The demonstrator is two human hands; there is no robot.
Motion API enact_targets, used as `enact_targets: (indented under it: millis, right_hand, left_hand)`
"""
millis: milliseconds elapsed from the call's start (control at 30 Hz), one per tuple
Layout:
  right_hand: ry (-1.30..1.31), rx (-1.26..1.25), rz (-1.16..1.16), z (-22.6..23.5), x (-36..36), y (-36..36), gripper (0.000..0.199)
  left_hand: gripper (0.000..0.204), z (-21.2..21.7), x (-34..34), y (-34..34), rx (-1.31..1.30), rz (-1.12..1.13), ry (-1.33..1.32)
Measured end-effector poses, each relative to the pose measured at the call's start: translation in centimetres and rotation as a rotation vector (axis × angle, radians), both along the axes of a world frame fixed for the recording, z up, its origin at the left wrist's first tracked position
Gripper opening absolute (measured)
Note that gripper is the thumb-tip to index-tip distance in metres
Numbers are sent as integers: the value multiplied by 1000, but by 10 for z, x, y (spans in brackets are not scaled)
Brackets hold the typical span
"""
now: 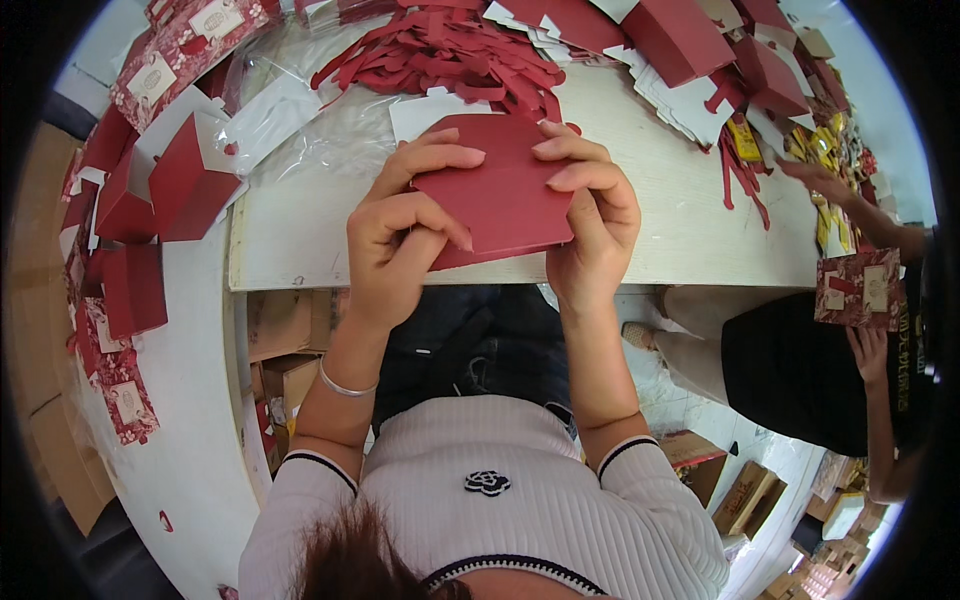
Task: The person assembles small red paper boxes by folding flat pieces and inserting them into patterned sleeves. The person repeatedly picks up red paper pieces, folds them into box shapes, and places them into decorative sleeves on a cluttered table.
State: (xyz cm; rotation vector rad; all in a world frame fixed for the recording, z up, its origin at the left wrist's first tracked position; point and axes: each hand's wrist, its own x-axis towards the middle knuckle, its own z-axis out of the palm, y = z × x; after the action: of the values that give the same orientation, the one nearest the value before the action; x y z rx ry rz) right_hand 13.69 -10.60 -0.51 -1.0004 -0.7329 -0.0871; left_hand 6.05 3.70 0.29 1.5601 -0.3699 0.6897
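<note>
I held a flat dark red card piece [500, 195] up in front of me, over the near edge of the white worktable [680, 230]. My left hand [400, 235] gripped its left side, fingers curled in over the face and thumb tucked beneath, and my right hand [590, 225] pinched its right edge with the fingers folded over the top. Both hands were closed on the card; neither was free.

Beyond it on the table lay a loose heap of red card strips [450, 50] on clear plastic wrap [320, 130]. To my left stood folded red boxes [190, 185], open-sided; I could not tell whether anything was in them. More red boxes [680, 35] were stacked at the far right, with flat white-backed blanks [680, 100] spread beside them. Patterned red sleeves [115, 375] ran along the left edge.

At my right another person's hand [815, 180] reached among yellow packets [825, 180], and their other hand held a patterned red box [858, 288]. Brown cartons [285, 325] sat under the table, contents hidden.
</note>
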Motion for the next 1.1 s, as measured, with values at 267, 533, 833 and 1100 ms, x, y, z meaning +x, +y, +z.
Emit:
enact_targets:
  millis: [267, 533, 833, 1100]
  right_hand:
    - [43, -37, -65, 5, -5, 4, 19]
    - [-378, -609, -59, 21, 4, -9, 41]
    - [-488, -625, -187, 6, 9, -5, 32]
    - [-389, -658, -45, 8, 0, -24, 26]
  left_hand:
    - [37, 4, 3, -6, -93, 38, 32]
    - [23, 2, 5, 10, 259, 181, 22]
    - [18, -5, 10, 5, 348, 251, -45]
    - [37, -13, -11, 10, 221, 277, 25]
